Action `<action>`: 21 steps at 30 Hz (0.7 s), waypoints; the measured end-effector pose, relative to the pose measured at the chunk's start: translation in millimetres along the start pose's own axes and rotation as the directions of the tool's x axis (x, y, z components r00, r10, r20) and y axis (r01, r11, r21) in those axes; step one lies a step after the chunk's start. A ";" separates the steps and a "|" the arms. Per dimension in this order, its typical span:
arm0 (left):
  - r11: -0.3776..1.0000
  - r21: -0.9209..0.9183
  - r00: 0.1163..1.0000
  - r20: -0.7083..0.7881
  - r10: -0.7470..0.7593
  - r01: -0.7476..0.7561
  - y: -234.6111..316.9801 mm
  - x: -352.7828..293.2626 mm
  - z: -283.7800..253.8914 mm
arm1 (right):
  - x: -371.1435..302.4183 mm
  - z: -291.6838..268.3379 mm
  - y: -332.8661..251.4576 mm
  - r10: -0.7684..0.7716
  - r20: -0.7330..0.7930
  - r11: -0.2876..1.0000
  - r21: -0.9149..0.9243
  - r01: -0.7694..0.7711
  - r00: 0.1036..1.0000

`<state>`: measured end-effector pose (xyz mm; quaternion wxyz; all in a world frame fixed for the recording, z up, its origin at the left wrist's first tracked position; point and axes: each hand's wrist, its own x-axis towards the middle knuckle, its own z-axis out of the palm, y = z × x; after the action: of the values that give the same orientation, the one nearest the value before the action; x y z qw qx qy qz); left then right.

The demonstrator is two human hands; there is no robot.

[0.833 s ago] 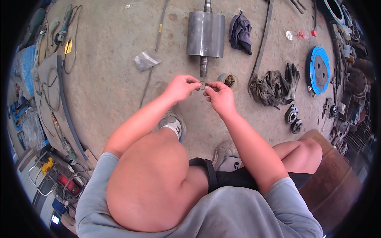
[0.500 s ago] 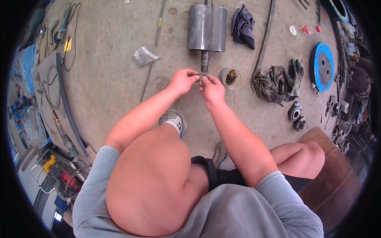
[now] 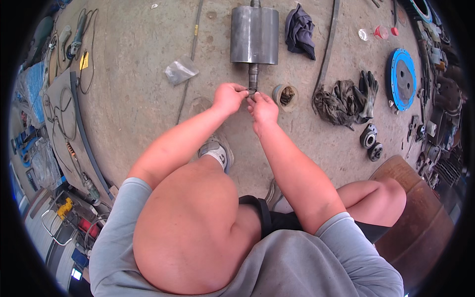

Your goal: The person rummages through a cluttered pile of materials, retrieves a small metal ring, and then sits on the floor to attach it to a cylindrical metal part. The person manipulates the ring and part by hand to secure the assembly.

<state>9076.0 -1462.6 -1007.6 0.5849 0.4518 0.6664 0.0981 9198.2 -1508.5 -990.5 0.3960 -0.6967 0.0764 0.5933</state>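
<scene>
A thick grey steel cylinder (image 3: pixel 254 37) lies on the floor ahead of me, with a stepped shaft (image 3: pixel 253 73) coming out of its near end. At the tip of that shaft, a thin dark ring (image 3: pixel 252 91) is held between both my hands. My left hand (image 3: pixel 229 99) pinches its left side between thumb and fingertips. From the right, my right hand (image 3: pixel 264 109) grips it with the thumb on top and the fingers curled below. Whether the ring sits around the shaft end or just in front of it is hard to make out.
Right of my hands stands a small tub (image 3: pixel 285 97) of brown grease. Beyond lie a dark cloth (image 3: pixel 300 32), a black rag (image 3: pixel 338 104), gloves (image 3: pixel 367 96), a bearing (image 3: pixel 368 136), a gear (image 3: pixel 375 151) and a blue-rimmed disc (image 3: pixel 401 79). A plastic bag (image 3: pixel 181 70) lies left.
Both hands have moved slightly with the ring, which is now closer against the shaft end. The whole view has shifted a little; the cylinder stays in place.
</scene>
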 end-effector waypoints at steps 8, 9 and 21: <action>0.976 0.161 0.988 -0.033 0.154 -0.147 3.7 -1.4 -2.1 | 4.1 1.6 -1.6 0.037 0.034 0.997 0.069 -0.039 0.999; 0.976 0.160 0.988 -0.034 0.152 -0.145 3.9 -0.7 -1.5 | 4.7 1.8 -1.8 0.037 0.033 0.996 0.074 -0.039 0.999; 0.960 -0.281 0.997 0.069 0.036 -0.015 -13.3 14.4 14.6 | 4.9 -3.9 -14.3 0.069 0.114 0.994 0.074 -0.078 0.991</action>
<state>9083.6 -1465.7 -1030.6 0.6657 0.3763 0.6180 0.1825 9210.9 -1499.6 -988.4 0.4046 -0.6431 0.1032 0.6419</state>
